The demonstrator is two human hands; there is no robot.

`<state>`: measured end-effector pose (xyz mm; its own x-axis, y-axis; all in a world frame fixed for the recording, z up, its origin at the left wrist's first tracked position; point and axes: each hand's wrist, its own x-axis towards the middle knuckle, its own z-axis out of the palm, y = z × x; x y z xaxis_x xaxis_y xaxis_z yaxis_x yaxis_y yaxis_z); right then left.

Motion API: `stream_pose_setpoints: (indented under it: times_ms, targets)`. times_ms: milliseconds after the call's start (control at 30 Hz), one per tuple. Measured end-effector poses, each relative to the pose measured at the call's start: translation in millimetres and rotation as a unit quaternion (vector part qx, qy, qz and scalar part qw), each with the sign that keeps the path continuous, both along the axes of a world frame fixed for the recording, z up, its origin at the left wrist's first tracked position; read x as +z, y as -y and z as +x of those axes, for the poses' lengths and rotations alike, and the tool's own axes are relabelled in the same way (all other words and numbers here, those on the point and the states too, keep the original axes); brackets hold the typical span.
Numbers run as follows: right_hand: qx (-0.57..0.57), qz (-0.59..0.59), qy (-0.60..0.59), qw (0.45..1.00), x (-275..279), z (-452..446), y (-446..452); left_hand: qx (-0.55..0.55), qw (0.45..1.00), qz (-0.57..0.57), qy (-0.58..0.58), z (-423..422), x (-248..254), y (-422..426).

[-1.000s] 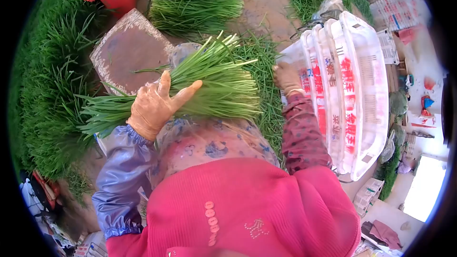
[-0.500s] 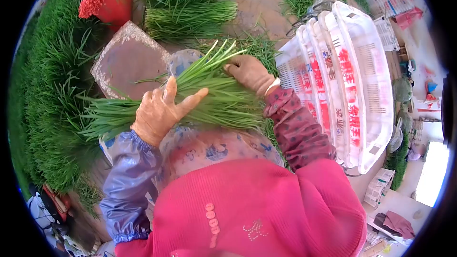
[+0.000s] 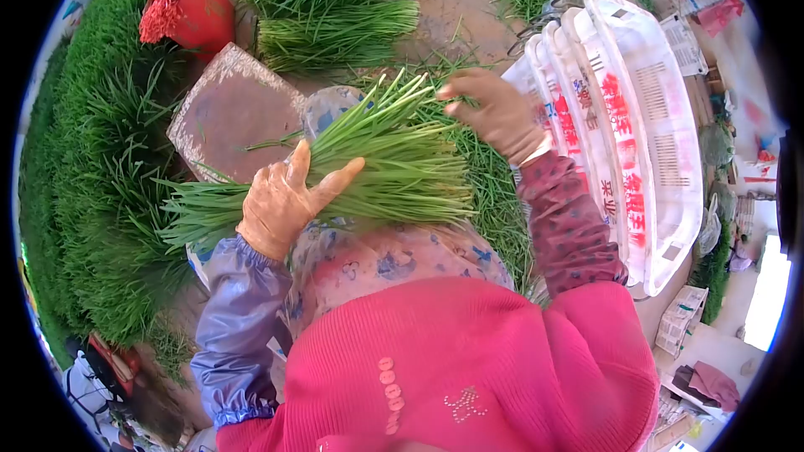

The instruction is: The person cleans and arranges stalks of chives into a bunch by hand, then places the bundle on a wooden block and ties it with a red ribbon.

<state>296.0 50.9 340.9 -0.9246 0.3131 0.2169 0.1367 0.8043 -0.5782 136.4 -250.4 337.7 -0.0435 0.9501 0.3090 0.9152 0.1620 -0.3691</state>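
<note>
A thick bunch of garlic chives (image 3: 394, 167) lies across my lap, pale cut ends to the right and leaf tips to the left. My left hand (image 3: 289, 201), in a tan glove, grips the bunch near its middle, with the thumb and one finger stretched over the stalks. Just off the upper cut ends, my right hand (image 3: 494, 113) is gloved too, its fingers bent together. A bit of green shows by those fingertips; whether they hold it I cannot make out. Under the bunch, a patterned plastic apron (image 3: 394, 264) covers my lap.
A square worn board (image 3: 239, 113) sits ahead on the left, beside a red container (image 3: 197, 12) of red ties. Two trimmed chive bundles (image 3: 335, 33) lie beyond. White crates (image 3: 645, 142) stand nested at right. Loose green scraps (image 3: 498, 192) cover the floor; uncut chives (image 3: 84, 167) line the left.
My right hand has drawn away from the cut ends, up and to the right. The left hand keeps its place on the bunch. The whole view has shifted slightly.
</note>
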Motion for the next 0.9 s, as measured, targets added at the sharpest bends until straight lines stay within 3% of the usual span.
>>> stream_pose_setpoints:
  times_ms: [33, 167, 233, 267, 300, 333, 367, 433, 533, 567, 600, 633, 667, 700, 767, 900]
  targets:
    - [0.061, 0.062, -0.073, 0.994, 4.6, -10.4, 16.1, -0.007, 1.0, 0.012, -0.009, 0.6, -0.1, -2.2]
    - [0.129, 0.152, -0.189, 0.961, -13.9, -35.3, 41.3, -0.037, 0.999, 0.033, -0.017, 3.1, 6.3, -1.5]
    - [0.113, -0.051, -0.175, 0.977, -27.5, -35.0, 44.2, -0.034, 0.999, 0.026, -0.003, 3.1, 10.0, 4.3]
    - [0.038, -0.092, -0.187, 0.977, -41.0, -31.9, 43.6, -0.021, 0.999, 0.025, 0.006, 2.7, 11.2, 7.2]
    - [0.032, -0.096, -0.189, 0.977, -38.7, -29.3, 41.3, -0.009, 1.0, 0.02, 0.018, 3.0, 12.7, 12.2]
    - [-0.074, -0.285, -0.188, 0.937, -33.0, -28.5, 31.9, 0.0, 0.999, 0.016, 0.044, 2.6, 13.6, 16.3]
    - [-0.172, -0.456, -0.181, 0.854, -28.5, -27.5, 18.1, -0.002, 0.999, 0.017, 0.041, 1.5, 12.5, 19.7]
    - [-0.196, -0.627, -0.257, 0.708, -43.1, -11.0, -18.7, 0.022, 0.999, 0.031, 0.038, 0.3, 9.1, 24.7]
    - [-0.213, -0.651, -0.289, 0.669, -70.1, 24.3, -73.2, 0.027, 0.998, 0.044, 0.023, -2.8, 11.5, 28.1]
    - [-0.212, -0.65, -0.29, 0.67, -69.7, 27.5, -76.6, 0.028, 0.999, 0.04, 0.014, -3.9, 11.9, 29.0]
    - [-0.274, -0.532, -0.101, 0.795, -54.0, 29.5, -70.3, 0.028, 0.999, 0.041, 0.014, -4.7, 12.2, 28.7]
    - [-0.318, -0.379, 0.094, 0.864, -45.9, 32.3, -66.2, 0.02, 0.999, 0.048, 0.015, -5.5, 12.5, 27.6]
    - [-0.254, -0.022, 0.201, 0.946, -56.6, 32.2, -71.2, 0.011, 0.998, 0.055, 0.016, -5.7, 13.1, 26.2]
    - [-0.258, -0.023, 0.2, 0.945, -55.7, 31.3, -68.2, 0.007, 0.998, 0.055, 0.015, -5.0, 14.4, 24.2]
    - [-0.145, -0.304, 0.087, 0.938, -47.1, 18.4, -57.2, -0.026, 0.997, 0.065, 0.03, -2.3, 16.7, 17.4]
    - [-0.031, -0.424, 0.014, 0.905, 13.8, -10.2, -15.0, -0.072, 0.994, 0.085, 0.008, -0.3, 18.5, 11.7]
